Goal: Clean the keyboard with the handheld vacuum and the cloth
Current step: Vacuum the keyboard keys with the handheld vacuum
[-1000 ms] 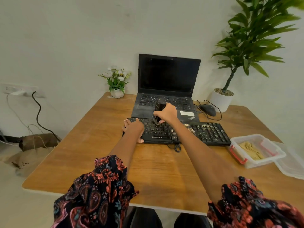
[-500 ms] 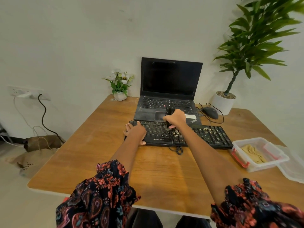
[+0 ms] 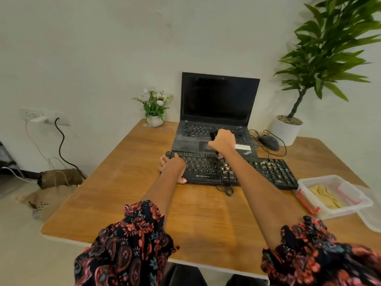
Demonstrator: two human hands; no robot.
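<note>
The keyboard point(image 3: 231, 171) lies flat on the wooden table point(image 3: 127, 182), directly in front of the open laptop point(image 3: 218, 112). Its long axis runs left to right across the person's front, with the right end angled slightly nearer to the person.

The right hand point(image 3: 223, 141) is wrapped in a fist around the handheld vacuum point(image 3: 214, 134), a small dark unit of which only the upper end shows above the knuckles. The hand hangs over the keyboard's far edge, near the laptop's palm rest. The nozzle is hidden under the hand, so contact with the keys cannot be confirmed.

The left hand point(image 3: 173, 166) grips the keyboard's left end: fingers over the far corner, thumb against the near edge. This hand pins the board in place.

Pale crumbs point(image 3: 225, 168) lie on the keys just right of the middle, and more are scattered over the right-hand block of keys. From the vacuum, this debris lies toward the person and to the right. The right hand is the nearer one, so the next pass is judged to run along the long axis, rightward and slightly back toward the person.

The cloth cannot be identified with certainty. A yellowish folded item sits in the clear container point(image 3: 350, 205) just beyond the keyboard's right end.
</note>
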